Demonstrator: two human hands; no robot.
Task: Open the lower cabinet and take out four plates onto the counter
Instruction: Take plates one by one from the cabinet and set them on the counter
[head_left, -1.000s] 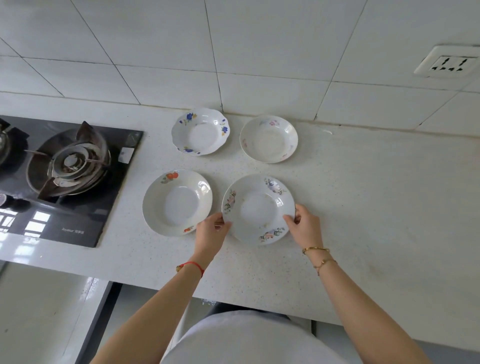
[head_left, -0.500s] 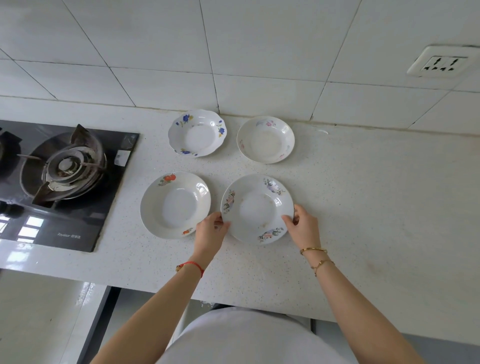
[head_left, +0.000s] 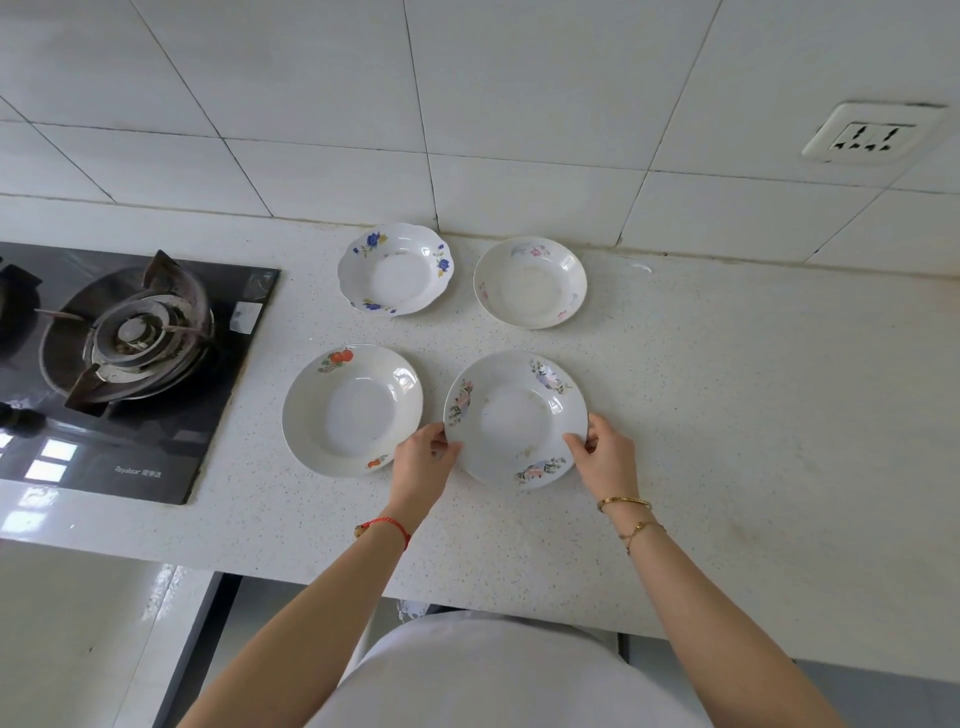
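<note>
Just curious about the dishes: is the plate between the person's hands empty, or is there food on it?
Empty. The plate lies face up on the counter, showing only its floral rim and faint specks.

4 plates (head_left: 516, 419) on counter (head_left: 753, 415), 2x2; stove (head_left: 130, 358) left.

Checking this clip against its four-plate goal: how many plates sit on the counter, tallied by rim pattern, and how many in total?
White scalloped plate with blue flowers: 1
White round plate with faint pink flowers: 1
White round plate with orange fruit print: 1
White round plate with pink and purple flowers, held at its rim by left hand and right hand: 1
Total: 4
</note>
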